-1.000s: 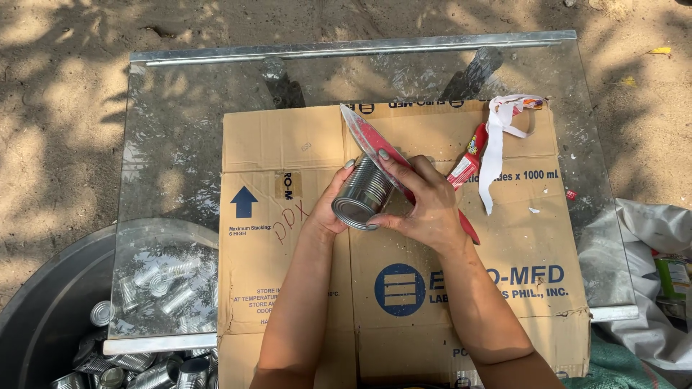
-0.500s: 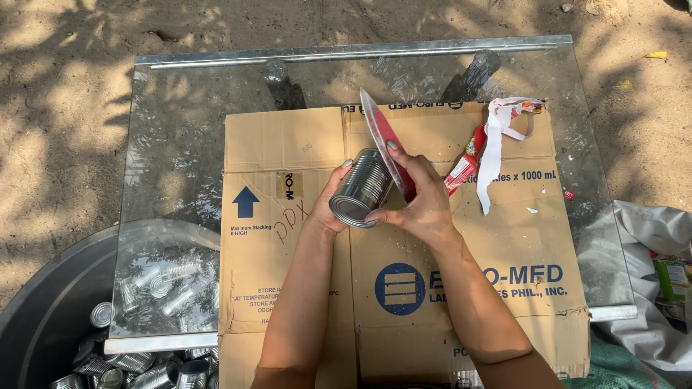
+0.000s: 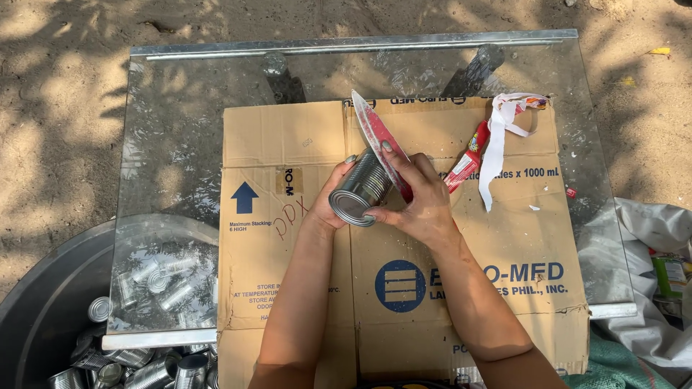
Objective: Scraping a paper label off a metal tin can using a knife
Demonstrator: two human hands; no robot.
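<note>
While both hands clasp tin can (image 3: 362,189) at frame centre, can axis slants upper right; right hand (image 3: 418,198) grip pinches red label strip (image 3: 378,140), left hand (image 3: 333,202) cups can.

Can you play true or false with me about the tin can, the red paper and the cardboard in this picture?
1. Both hands hold a ribbed metal can. True: the left hand and the right hand grip it together.
2. The can's red label is fully wrapped around it. False: it sticks up, partly peeled away.
3. The hands work over flattened cardboard on a glass table. True.
4. The dark tub at lower left holds fruit. False: it holds bare metal cans.
5. Torn label strips lie on the cardboard beyond the right hand. True.
</note>
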